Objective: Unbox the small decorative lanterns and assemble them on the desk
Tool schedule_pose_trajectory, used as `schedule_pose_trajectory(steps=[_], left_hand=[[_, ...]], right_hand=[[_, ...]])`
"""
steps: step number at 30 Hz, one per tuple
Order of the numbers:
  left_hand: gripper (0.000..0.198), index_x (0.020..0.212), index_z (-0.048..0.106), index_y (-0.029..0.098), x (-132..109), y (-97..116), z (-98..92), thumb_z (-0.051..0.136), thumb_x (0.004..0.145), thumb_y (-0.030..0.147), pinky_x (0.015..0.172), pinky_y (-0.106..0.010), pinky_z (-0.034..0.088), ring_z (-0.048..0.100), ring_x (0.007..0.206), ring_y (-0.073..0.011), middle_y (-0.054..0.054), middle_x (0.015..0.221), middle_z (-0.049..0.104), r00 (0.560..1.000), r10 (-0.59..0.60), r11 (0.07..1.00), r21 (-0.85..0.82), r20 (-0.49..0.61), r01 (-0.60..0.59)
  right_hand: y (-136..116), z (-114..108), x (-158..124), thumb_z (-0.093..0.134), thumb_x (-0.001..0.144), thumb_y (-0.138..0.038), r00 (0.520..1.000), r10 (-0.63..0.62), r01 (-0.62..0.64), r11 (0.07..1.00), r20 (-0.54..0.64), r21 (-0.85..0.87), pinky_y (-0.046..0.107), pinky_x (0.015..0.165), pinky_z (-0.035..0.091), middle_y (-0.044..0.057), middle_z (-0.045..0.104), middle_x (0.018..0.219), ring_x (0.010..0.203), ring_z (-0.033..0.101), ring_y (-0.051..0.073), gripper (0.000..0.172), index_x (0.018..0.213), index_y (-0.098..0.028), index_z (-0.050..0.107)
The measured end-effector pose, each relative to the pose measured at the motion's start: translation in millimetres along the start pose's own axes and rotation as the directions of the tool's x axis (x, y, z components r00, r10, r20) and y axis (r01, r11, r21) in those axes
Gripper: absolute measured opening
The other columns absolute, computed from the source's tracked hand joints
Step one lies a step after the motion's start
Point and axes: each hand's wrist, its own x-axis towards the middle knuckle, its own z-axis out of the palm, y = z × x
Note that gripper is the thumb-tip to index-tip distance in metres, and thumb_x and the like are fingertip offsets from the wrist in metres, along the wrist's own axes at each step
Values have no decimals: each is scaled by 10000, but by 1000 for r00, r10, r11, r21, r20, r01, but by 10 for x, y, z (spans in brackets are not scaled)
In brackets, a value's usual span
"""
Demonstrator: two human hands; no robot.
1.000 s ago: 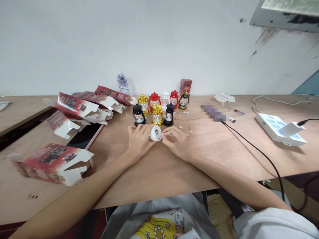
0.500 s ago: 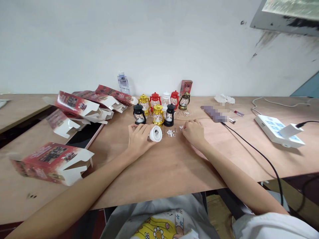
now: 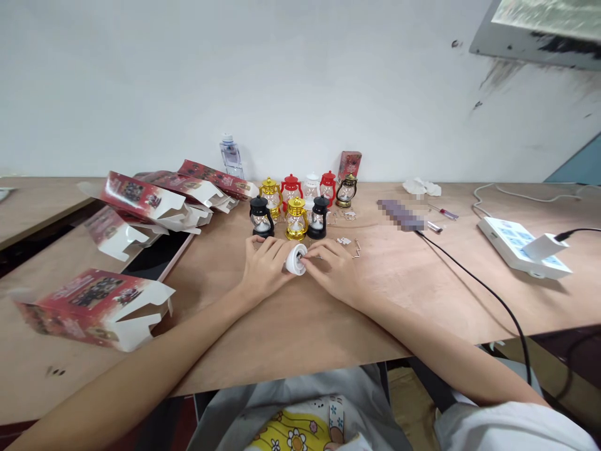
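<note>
My left hand [image 3: 265, 266] is wrapped round a white lantern [image 3: 295, 260], whose round open base faces me; the rest of it is hidden by my fingers. At that base my right hand [image 3: 335, 269] has its thumb and fingertips pinched together, and anything between them is too small to make out. Just beyond my hands stand a black lantern [image 3: 261, 219], a gold lantern [image 3: 296, 220] and another black lantern [image 3: 318, 219]. Small white pieces [image 3: 344, 240] and a bent wire handle [image 3: 357, 248] lie past my right hand.
Behind stand more lanterns, including a red one [image 3: 291, 188] and a bronze one [image 3: 346, 193]. Opened red boxes [image 3: 98, 300] lie to the left. A clear bottle [image 3: 231, 156] is by the wall. On the right are a screwdriver [image 3: 444, 213], a black cable [image 3: 474, 291] and a power strip [image 3: 521, 244].
My right hand has moved left from the small white pieces to the base of the white lantern. My left hand keeps its hold, the lantern slightly lower.
</note>
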Motion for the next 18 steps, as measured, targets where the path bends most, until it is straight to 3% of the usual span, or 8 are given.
schedule_pose_trajectory(steps=[18], left_hand=[[193, 988, 587, 168, 3, 14, 4, 509, 857, 286, 759, -394, 278, 591, 772, -193, -46, 851, 698, 999, 52, 997, 50, -6, -51]], right_hand=[[-41, 23, -24, 534, 830, -194, 1000, 19, -16, 996, 23, -90, 299, 711, 476, 51, 656, 801, 771, 621, 169, 91, 771, -187, 602]])
